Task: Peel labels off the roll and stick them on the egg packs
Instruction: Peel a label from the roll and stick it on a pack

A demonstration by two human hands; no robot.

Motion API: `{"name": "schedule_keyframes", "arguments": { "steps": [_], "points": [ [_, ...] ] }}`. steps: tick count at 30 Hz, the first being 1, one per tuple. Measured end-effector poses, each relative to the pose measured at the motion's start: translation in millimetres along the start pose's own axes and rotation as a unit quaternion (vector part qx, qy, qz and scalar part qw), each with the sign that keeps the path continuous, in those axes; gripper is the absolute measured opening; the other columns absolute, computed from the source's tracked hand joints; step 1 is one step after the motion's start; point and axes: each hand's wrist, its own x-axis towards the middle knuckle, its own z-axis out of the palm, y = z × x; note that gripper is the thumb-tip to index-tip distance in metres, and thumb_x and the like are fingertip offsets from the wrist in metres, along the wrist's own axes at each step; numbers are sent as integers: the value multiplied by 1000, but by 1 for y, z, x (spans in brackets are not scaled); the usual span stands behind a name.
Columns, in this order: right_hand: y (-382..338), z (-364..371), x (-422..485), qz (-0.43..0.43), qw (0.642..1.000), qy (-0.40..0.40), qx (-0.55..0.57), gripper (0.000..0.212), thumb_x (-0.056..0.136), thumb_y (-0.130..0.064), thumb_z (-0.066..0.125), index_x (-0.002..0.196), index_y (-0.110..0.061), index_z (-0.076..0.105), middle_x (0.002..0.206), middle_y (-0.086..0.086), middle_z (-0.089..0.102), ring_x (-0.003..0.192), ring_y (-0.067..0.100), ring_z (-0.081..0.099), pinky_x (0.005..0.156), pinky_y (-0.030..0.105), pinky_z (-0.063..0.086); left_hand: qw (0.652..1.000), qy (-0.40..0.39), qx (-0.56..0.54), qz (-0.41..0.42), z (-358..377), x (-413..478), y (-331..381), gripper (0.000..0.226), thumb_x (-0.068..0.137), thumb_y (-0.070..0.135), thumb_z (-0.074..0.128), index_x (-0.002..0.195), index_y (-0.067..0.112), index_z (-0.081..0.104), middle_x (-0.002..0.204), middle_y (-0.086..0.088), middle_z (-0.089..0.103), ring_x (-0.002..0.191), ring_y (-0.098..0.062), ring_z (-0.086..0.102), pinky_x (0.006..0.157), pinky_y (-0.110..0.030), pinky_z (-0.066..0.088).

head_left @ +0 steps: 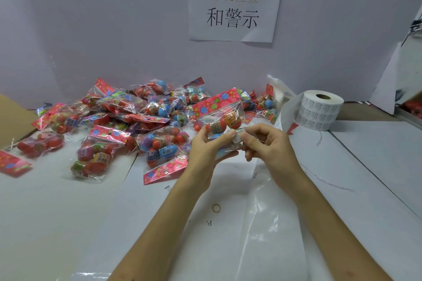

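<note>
My left hand (209, 149) grips a clear egg pack (222, 116) with a red flowered header, held up above the table in the middle of the view. My right hand (262, 141) pinches a small white label (238, 136) against the lower part of that pack, thumb and forefinger on it. The label roll (319, 113) stands on end to the right, with a loose strip of backing paper (288, 114) curling off its left side. A heap of several egg packs (127, 118) lies behind and to the left.
A white partition wall with a paper sign (235, 4) closes the back. A rubber band (216, 208) and a clear plastic sheet (269, 212) lie on the white table (45, 223) between my forearms. A cardboard flap (13, 118) juts in at the left.
</note>
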Motion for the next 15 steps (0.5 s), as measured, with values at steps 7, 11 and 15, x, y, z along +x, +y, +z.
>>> {"name": "schedule_keyframes", "arguments": {
  "steps": [7, 11, 15],
  "points": [
    [4, 1, 1, 23, 1000, -3, 9, 12, 97, -20, 67, 98, -9, 71, 74, 6, 72, 62, 19, 66, 60, 31, 59, 999, 21, 28, 16, -1, 0, -2, 39, 87, 13, 77, 123, 9, 62, 114, -15, 72, 95, -26, 75, 75, -29, 60],
    [2, 3, 0, 9, 999, 21, -34, 31, 86, -35, 72, 95, -4, 70, 73, 7, 72, 59, 21, 66, 58, 31, 59, 999, 14, 45, 26, 2, -1, -4, 33, 87, 13, 78, 117, 13, 65, 110, -12, 73, 94, -23, 75, 71, -25, 59],
    [0, 0, 1, 23, 1000, 3, 12, 19, 95, -16, 68, 93, 3, 68, 70, 9, 69, 56, 20, 60, 55, 29, 55, 999, 8, 36, 24, 2, -1, -4, 27, 87, 13, 77, 112, 15, 66, 105, -9, 74, 88, -19, 75, 70, -24, 57]
  ]
}}
